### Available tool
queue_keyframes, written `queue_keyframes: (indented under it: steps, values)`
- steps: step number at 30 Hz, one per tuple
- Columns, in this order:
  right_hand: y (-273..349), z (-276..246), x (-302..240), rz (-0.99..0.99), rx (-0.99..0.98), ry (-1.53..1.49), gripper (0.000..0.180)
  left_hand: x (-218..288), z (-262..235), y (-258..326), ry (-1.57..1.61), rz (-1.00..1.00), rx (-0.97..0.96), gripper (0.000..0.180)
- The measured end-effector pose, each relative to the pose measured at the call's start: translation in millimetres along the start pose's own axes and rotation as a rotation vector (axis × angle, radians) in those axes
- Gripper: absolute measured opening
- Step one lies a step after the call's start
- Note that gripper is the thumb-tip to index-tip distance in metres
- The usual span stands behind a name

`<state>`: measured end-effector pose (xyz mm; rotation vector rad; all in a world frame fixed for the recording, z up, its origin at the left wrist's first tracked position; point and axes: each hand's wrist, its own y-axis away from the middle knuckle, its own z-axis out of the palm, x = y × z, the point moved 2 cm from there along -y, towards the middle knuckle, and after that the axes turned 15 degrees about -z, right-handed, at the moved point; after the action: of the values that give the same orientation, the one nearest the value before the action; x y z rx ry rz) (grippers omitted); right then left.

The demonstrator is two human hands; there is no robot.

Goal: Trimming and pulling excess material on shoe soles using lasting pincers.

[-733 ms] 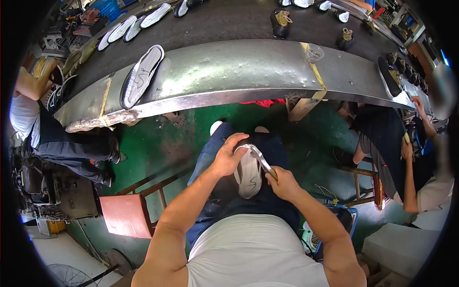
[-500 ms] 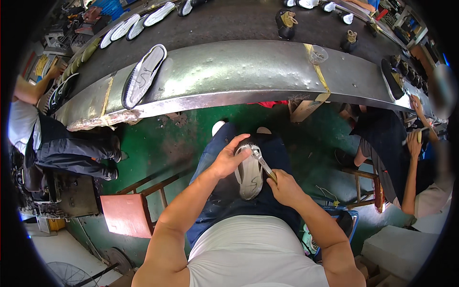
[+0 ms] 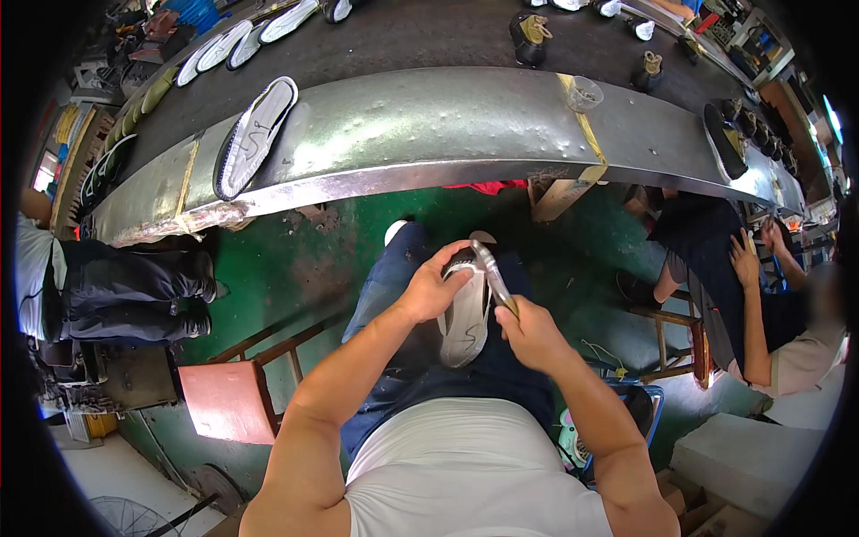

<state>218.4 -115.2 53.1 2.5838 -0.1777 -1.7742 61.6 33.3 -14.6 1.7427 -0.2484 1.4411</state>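
Note:
On my lap lies a shoe (image 3: 465, 327), bottom up, its pale sole board marked with a dark squiggle and its black upper gathered at the far, toe end. My left hand (image 3: 429, 288) grips that toe end, thumb on top near the rim and fingers around the outer side. In my right hand (image 3: 534, 336) is a hand tool with a bright metal head (image 3: 485, 261) and a yellowish handle; its exact kind is unclear. The head is at the right side of the toe; whether it touches is hard to see.
Ahead stands a metal-edged bench (image 3: 420, 112) carrying a similar shoe (image 3: 257, 139), a clear cup (image 3: 586, 93) and rows of shoes. A red-topped stool (image 3: 228, 401) is at left. One person (image 3: 134, 286) stands at left; another (image 3: 752, 304) sits at right.
My right hand has raised the tool's head slightly and turned it more upright beside the toe. My left hand keeps its grip. The person at right has shifted their hands.

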Motion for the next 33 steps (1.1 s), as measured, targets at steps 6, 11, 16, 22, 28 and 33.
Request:
queue_keyframes:
  steps: [6,11,16,22,28,33]
  values:
    - [6,7,37,-0.021,0.229,0.203,0.042,-40,8,11,-0.114,-0.114,0.058,0.051]
    - [-14,28,71,0.114,0.266,0.217,0.060,-29,14,27,-0.223,-0.265,0.022,0.062]
    - [-6,23,71,0.101,0.177,0.213,0.047,-44,8,34,0.014,-0.322,-0.189,0.089]
    - [16,-8,72,0.184,0.077,0.166,0.042,-68,12,55,-0.256,-0.162,-0.208,0.106]
    - [69,-25,25,-0.092,-0.265,0.297,0.054,-77,23,73,-0.290,-0.148,-0.091,0.111]
    - [60,-5,2,-0.351,-0.366,0.712,0.057,-57,35,82,-0.386,-0.193,-0.047,0.111]
